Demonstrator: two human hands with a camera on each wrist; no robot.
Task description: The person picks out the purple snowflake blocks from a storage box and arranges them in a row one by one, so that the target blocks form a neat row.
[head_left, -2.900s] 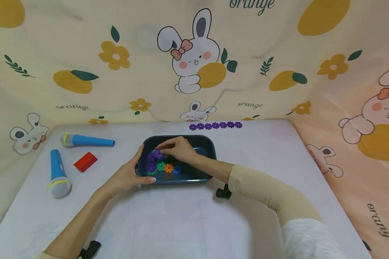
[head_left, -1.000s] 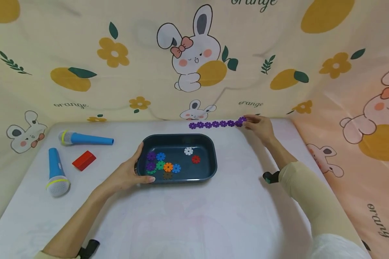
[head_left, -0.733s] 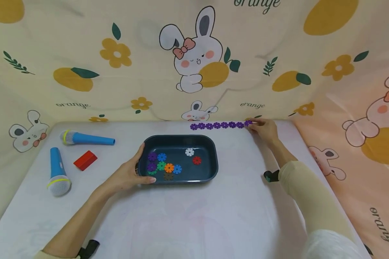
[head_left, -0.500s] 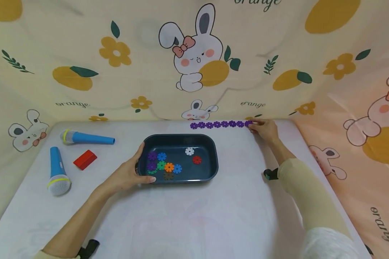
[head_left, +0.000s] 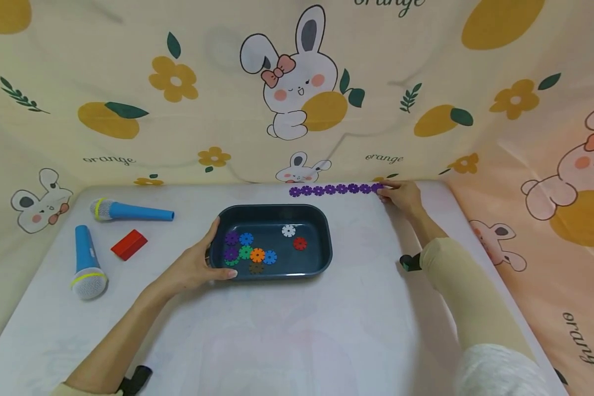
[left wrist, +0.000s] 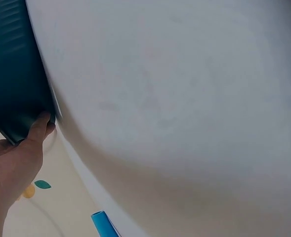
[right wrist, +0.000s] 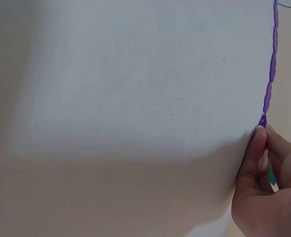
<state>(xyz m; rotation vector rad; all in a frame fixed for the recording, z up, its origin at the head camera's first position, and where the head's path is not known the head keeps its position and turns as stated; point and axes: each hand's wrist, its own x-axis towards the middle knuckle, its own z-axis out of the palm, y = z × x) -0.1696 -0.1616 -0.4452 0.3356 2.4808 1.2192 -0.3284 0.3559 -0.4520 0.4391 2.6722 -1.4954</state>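
A dark blue rectangular tray point(head_left: 272, 273) stands mid-table. My left hand point(head_left: 190, 270) grips its left end, thumb along the near rim; the left wrist view shows fingers point(left wrist: 39, 127) on the tray's edge. At the back of the table runs a straight row of purple snowflake discs point(head_left: 330, 190). My right hand point(head_left: 404, 197) pinches the purple snowflake disc point(head_left: 376, 187) at the row's right end. In the right wrist view this disc point(right wrist: 263, 120) is partly covered by fingertips. Inside the tray lie several discs, among them a white disc point(head_left: 289, 230) and an orange disc point(head_left: 257, 255).
Two blue toy microphones, one lying crosswise point(head_left: 141, 212) and one lengthwise point(head_left: 85, 247), are on the left of the table. Between them and the tray lies a red block point(head_left: 129, 245). A printed cloth point(head_left: 218, 126) hangs behind the table's back edge.
My right hand has gone from the tray's purple discs to the row's right end, setting one purple disc there. The row is one disc longer. My left hand has stayed on the tray.
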